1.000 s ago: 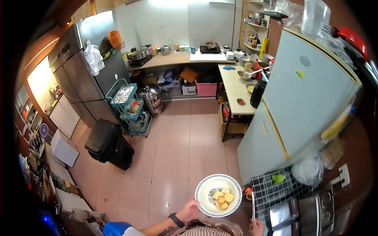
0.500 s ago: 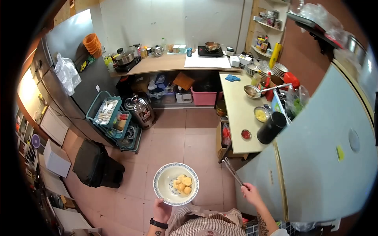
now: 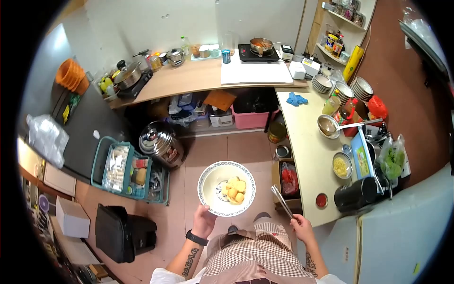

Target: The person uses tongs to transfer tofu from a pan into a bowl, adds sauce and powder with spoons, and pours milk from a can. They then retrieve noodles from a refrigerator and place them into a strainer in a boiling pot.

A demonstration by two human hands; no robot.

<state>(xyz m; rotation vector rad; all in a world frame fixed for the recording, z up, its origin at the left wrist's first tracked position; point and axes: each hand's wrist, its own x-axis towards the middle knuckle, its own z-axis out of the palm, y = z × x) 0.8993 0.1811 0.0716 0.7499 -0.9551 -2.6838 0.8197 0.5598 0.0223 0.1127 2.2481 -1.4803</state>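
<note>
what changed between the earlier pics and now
The person moved forward, nearer the pale side table. The right hand moved away from the checked mat by the fridge and is out in front with the metal tongs. The left hand still holds the bowl, yellow pieces inside.

The cream table [image 3: 309,137] holds a blue cloth [image 3: 297,99], stacked bowls [image 3: 362,88] and a dish of red sauce [image 3: 322,200]. A white board [image 3: 255,74] lies on the wooden counter [image 3: 189,78].

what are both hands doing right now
Left hand: closed on the rim of the patterned bowl.
Right hand: closed around the metal tongs.
</note>
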